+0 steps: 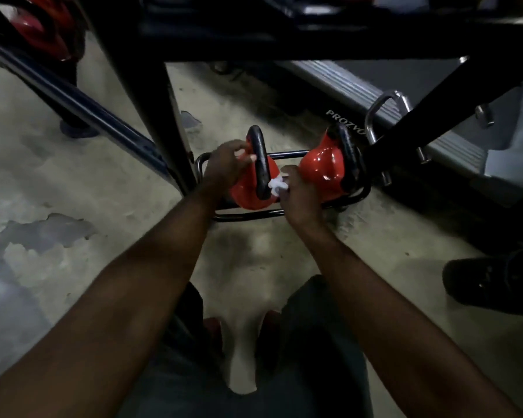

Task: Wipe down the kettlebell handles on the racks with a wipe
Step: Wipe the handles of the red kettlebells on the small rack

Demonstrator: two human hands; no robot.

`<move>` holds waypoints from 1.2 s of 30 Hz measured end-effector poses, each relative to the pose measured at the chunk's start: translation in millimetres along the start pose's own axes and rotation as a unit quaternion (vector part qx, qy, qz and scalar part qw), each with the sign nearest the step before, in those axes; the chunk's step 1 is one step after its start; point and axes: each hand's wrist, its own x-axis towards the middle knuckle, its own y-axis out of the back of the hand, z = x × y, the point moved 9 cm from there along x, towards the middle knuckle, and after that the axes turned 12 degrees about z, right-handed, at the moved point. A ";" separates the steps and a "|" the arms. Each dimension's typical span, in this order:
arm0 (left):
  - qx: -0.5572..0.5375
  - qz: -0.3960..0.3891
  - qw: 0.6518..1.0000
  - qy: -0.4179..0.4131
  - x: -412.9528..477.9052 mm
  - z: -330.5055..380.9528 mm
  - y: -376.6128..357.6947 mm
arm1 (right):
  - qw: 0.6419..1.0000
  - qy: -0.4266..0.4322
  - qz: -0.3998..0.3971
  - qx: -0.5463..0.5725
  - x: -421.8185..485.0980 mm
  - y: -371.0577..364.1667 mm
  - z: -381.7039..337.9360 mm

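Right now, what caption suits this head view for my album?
Left hand holds a red kettlebell by its handle while right hand presses a wipe there.

One view only, taken from a head-worn wide-angle camera, and it is aimed forward and steeply down. The low rack (287, 153) on the floor (103, 182) is caught near centre, close below.

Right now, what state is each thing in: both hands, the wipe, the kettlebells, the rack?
left hand: grips the left kettlebell at its handle.
right hand: pinches the wipe.
wipe: crumpled, pressed on the handle's near end.
left kettlebell: on the rack, handle up.
right kettlebell: on the rack, handle free of both hands.
rack: low on the floor, holding both.
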 end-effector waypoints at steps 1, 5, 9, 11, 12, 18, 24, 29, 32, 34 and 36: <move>-0.003 0.014 1.000 -0.003 9.1 -1.3 -5.6 | 0.999 0.034 0.031 -0.016 4.2 -4.6 -1.2; -0.014 0.026 0.999 -0.041 48.3 -7.9 -33.8 | 0.981 0.138 0.125 -0.061 22.4 -21.9 15.6; -0.038 -0.018 0.997 -0.072 72.7 -9.6 -58.0 | 0.960 0.217 0.161 -0.070 26.4 -43.2 32.1; -0.041 -0.039 0.995 -0.088 79.6 -13.0 -67.6 | 0.951 0.247 0.176 -0.058 23.0 -47.8 37.5; -0.041 -0.044 0.993 -0.097 82.8 -13.9 -70.1 | 0.945 0.264 0.185 -0.051 20.3 -47.8 37.8; -0.061 -0.076 0.989 -0.109 92.3 -26.4 -75.2 | 0.916 0.339 0.214 -0.033 -2.5 -58.8 39.3; -0.071 -0.083 0.989 -0.101 95.5 -25.4 -73.9 | 0.948 0.292 0.125 0.011 17.5 -54.2 33.4; -0.088 -0.080 0.989 -0.090 97.0 -30.7 -74.3 | 0.957 0.273 0.096 0.012 18.5 -56.9 42.0; -0.101 -0.083 0.987 -0.088 94.5 -30.7 -74.4 | 0.948 0.304 0.094 -0.013 10.1 -60.7 36.6; -0.101 -0.080 0.987 -0.091 95.2 -29.2 -75.1 | 0.944 0.315 0.092 -0.034 17.5 -62.3 23.5; -0.102 -0.078 0.987 -0.094 93.6 -27.8 -74.5 | 0.947 0.300 0.110 -0.031 26.8 -60.7 12.7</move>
